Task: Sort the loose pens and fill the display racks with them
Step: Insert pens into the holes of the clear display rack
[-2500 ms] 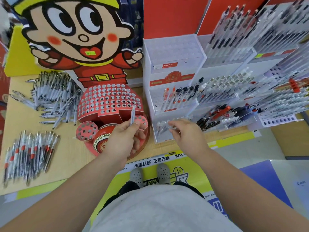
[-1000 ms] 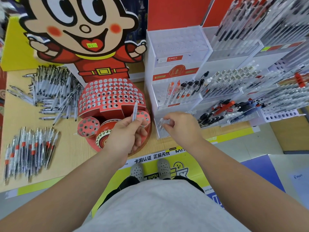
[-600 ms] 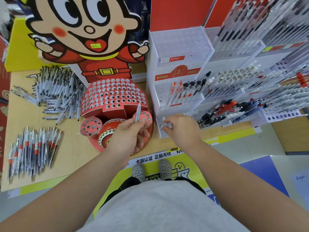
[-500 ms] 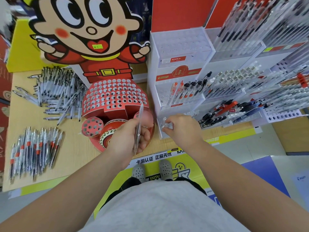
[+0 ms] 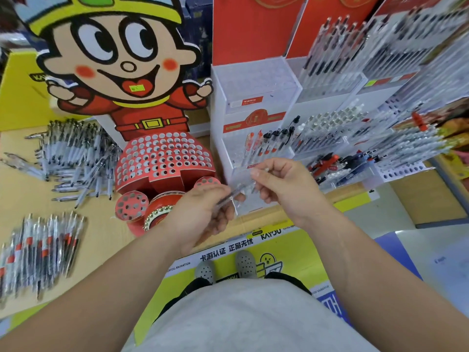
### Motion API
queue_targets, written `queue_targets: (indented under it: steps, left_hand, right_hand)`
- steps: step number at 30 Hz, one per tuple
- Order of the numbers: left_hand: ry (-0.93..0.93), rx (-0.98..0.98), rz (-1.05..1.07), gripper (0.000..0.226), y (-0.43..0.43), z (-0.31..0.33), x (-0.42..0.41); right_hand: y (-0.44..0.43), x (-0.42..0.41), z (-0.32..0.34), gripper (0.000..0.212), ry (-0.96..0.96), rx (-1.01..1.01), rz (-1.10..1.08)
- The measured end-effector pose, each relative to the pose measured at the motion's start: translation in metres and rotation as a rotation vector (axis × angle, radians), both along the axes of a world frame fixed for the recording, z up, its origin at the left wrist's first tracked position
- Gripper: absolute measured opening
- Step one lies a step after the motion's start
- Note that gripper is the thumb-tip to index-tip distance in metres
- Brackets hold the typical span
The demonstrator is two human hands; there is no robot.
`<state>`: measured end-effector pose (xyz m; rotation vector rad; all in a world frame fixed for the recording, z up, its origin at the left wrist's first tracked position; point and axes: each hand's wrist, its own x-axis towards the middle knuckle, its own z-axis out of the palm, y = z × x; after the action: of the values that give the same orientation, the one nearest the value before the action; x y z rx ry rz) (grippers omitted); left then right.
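Right hand (image 5: pixel 286 191) risen from rack (image 5: pixel 253 97), fingers pinching second pen (image 5: pixel 265 169); left hand (image 5: pixel 200 214) fingers grip pen (image 5: pixel 232 195)

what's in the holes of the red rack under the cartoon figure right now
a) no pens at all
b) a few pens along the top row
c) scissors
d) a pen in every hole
a: the holes of the red rack all show empty, while the loose pens lie in piles on the table to its left.
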<state>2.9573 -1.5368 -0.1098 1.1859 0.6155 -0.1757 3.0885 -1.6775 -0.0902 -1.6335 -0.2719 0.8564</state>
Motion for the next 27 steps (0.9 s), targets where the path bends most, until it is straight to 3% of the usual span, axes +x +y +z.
queue_targets:
  steps: [4, 16, 18, 21, 27]
  left_hand:
    - [0.023, -0.017, 0.066, 0.027, 0.002, -0.002, 0.004]
    - [-0.017, 0.153, 0.33, 0.018, -0.036, 0.009, 0.041]
    - [0.015, 0.179, 0.376, 0.019, -0.042, 0.01, 0.047]
    - [0.076, 0.271, 0.381, 0.02, -0.05, 0.011, 0.055]
    - [0.097, 0.491, 0.327, 0.022, -0.079, 0.016, 0.074]
  right_hand:
    - [-0.026, 0.015, 0.002, 0.006, 0.022, 0.041, -0.111]
    - [-0.066, 0.059, -0.014, 0.004, 0.019, -0.018, 0.025]
    - [-0.069, 0.069, -0.016, 0.008, -0.095, -0.097, 0.15]
    - [-0.065, 0.079, -0.013, 0.009, -0.437, -0.273, 0.47]
    - [-0.046, 0.08, -0.005, 0.012, -0.67, -0.173, 0.662]
